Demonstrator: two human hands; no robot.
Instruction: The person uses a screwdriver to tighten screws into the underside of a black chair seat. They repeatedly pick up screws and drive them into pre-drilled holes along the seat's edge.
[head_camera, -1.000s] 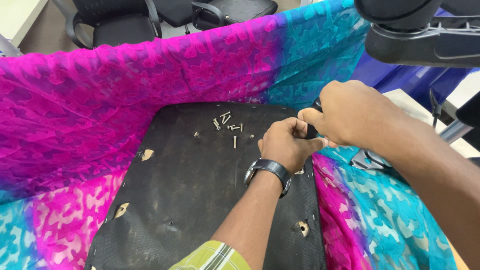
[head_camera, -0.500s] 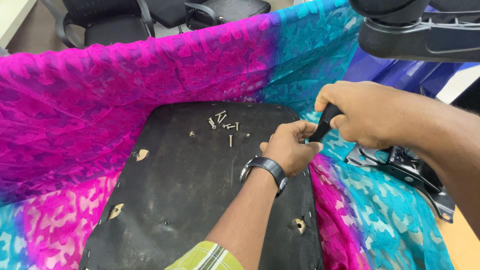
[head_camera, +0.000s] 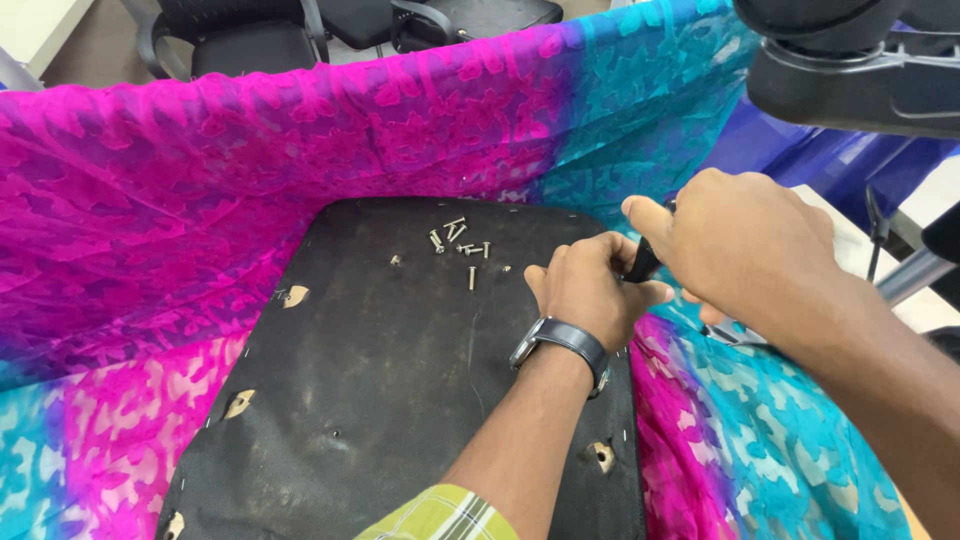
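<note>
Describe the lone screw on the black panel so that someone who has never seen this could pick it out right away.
Start at the flat black fabric-covered panel lying on the pink and turquoise patterned cloth. Near its far edge lies a cluster of small silver screws. The one meant is the single silver screw just nearer the camera than that cluster, left of the left hand; it lies alone, pointing lengthwise toward the viewer.

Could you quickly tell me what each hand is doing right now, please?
Left hand: closed, fingers curled on the black panel; contents hidden.
Right hand: closed around a black tool handle.
</note>
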